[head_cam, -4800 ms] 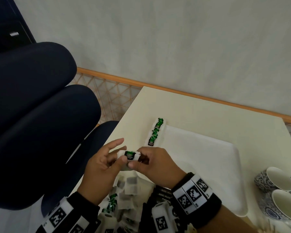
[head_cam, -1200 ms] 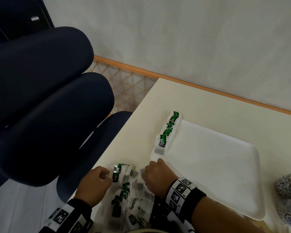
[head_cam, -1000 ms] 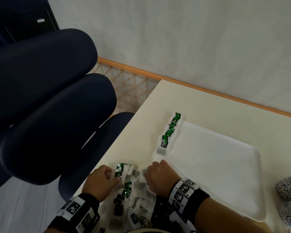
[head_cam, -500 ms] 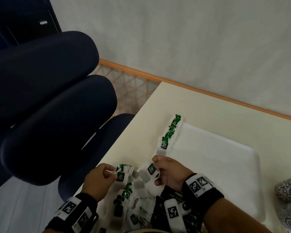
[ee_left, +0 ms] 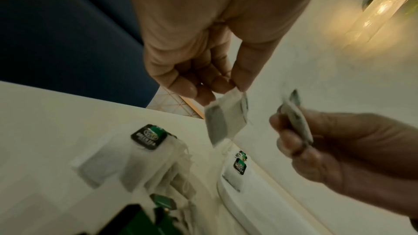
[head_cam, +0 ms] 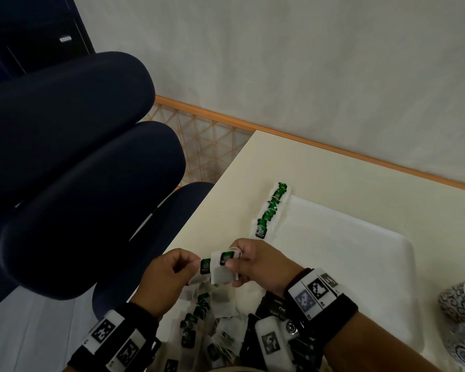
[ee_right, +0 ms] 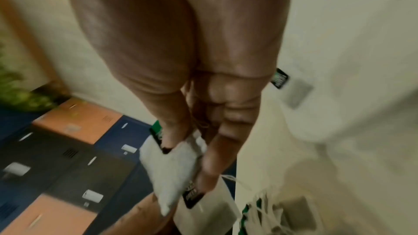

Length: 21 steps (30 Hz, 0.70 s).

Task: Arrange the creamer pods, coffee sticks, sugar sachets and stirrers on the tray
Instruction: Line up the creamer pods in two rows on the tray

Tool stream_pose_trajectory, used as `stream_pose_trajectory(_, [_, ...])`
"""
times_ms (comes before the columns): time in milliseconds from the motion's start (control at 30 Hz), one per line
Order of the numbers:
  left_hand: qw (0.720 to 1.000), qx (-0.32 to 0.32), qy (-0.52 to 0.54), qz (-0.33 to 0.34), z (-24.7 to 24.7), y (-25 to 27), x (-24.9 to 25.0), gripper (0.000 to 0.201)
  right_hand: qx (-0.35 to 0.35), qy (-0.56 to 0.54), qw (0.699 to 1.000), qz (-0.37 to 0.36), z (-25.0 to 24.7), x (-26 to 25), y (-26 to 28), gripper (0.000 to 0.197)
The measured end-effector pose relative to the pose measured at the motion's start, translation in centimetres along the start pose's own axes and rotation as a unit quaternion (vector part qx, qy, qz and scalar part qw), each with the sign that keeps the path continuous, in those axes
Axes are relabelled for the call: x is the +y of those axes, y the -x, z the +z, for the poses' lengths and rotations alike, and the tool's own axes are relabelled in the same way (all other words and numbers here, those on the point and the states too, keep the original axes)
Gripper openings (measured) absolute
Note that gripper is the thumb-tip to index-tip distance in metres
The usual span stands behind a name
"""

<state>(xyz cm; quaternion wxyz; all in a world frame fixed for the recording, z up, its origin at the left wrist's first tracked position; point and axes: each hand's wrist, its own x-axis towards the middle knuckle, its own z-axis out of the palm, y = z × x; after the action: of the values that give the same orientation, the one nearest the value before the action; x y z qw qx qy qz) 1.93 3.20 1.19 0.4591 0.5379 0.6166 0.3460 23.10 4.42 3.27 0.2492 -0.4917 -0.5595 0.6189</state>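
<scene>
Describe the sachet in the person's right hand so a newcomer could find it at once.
Start at the white tray, then its near left corner, where two hands meet above a loose pile of sachets. The right hand pinches a white, green-labelled sachet, lifted clear of the pile.

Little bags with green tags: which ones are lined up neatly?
The row of bags along the tray's left edge; the others lie heaped near the hands or are held.

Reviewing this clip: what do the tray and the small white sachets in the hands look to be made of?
The tray looks like matte white plastic or melamine: smooth, rounded moulded rim, no grain. The sachet in the left hand and the sachet in the right hand seem thin porous paper, semi-translucent with dark fill showing through, carrying a glossy green printed tag.
</scene>
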Motion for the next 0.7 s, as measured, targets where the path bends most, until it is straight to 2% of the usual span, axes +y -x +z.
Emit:
stream_pose_trajectory(67, [1.0, 0.003, 0.01, 0.002, 0.1, 0.0, 0.2, 0.011, 0.009, 0.157, 0.986, -0.053, 0.0, -0.7, 0.1, 0.009])
stream_pose_trajectory(133, [1.0, -0.005, 0.025, 0.011, 0.2, 0.2, 0.5, 0.012, 0.018, 0.2, 0.975, -0.093, 0.3, -0.9, 0.0, 0.018])
stream_pose_trajectory(333, [0.995, -0.07, 0.063, 0.042, 0.8, 0.9, 1.8, 0.013, 0.047, 0.118, 0.989, -0.075, 0.8, 0.3, -0.6, 0.012])
stream_pose_trajectory(467, [0.997, -0.056, 0.032, 0.044, 0.2, 0.1, 0.6, 0.021, 0.077, 0.102, 0.989, -0.074, 0.8, 0.3, -0.4, 0.011])
stream_pose_trajectory(533, [0.999, -0.005, -0.031, 0.041, 0.0, -0.6, -0.6, 0.026, 0.085, 0.095, 0.989, -0.074, 0.4, 0.5, -0.2, 0.015])
stream_pose_trajectory(600, [0.986, 0.035, -0.156, 0.037, -0.6, -1.2, -1.9, 0.024, 0.092, 0.09, 0.989, -0.075, 0.0, 0.7, 0.0, 0.021])
stream_pose_trajectory(633, [0.974, 0.031, -0.225, 0.026, -1.0, -1.5, -2.6, 0.025, 0.092, 0.088, 0.989, -0.074, -0.2, 0.8, 0.2, 0.022])
stream_pose_trajectory(700, [0.945, -0.022, -0.326, -0.008, -1.5, -2.1, -4.1, 0.043, 0.094, 0.092, 0.989, -0.069, -0.4, 1.2, 0.4, 0.022])
